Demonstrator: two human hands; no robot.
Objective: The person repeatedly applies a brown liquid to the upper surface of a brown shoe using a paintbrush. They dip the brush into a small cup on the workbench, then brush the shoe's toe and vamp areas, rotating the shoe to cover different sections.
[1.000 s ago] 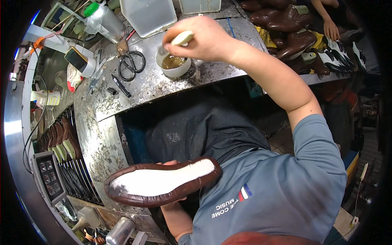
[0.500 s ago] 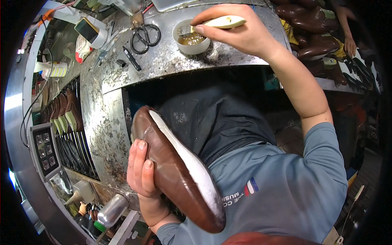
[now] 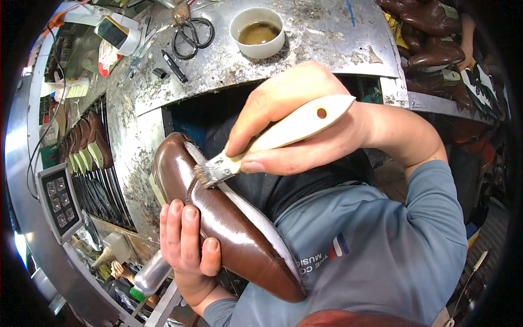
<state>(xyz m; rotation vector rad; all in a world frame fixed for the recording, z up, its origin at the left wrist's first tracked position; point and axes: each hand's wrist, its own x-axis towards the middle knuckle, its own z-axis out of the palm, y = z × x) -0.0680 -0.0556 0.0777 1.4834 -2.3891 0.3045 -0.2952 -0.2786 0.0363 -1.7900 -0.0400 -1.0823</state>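
My left hand (image 3: 188,237) is wrapped round a brown leather shoe (image 3: 231,231), tilted against my body, its pale underside turned to the right. My right hand (image 3: 305,122) grips a flat paintbrush (image 3: 297,128) by its cream handle, which has a hole near the end. The bristles meet the shoe at the border between the brown leather and the pale underside, near its upper end. On the metal bench above stands a white bowl (image 3: 257,32) with yellowish liquid in it.
Black-handled scissors (image 3: 193,38) and a black marker (image 3: 174,66) with its cap off lie on the worn metal bench (image 3: 338,49). More brown shoes (image 3: 90,139) stand in a rack at left; others (image 3: 430,54) are heaped at right, where another person's arm reaches in.
My right hand has brought the brush down from the bowl to the shoe. The shoe has rolled slightly in my left hand, showing more brown leather and less pale underside.
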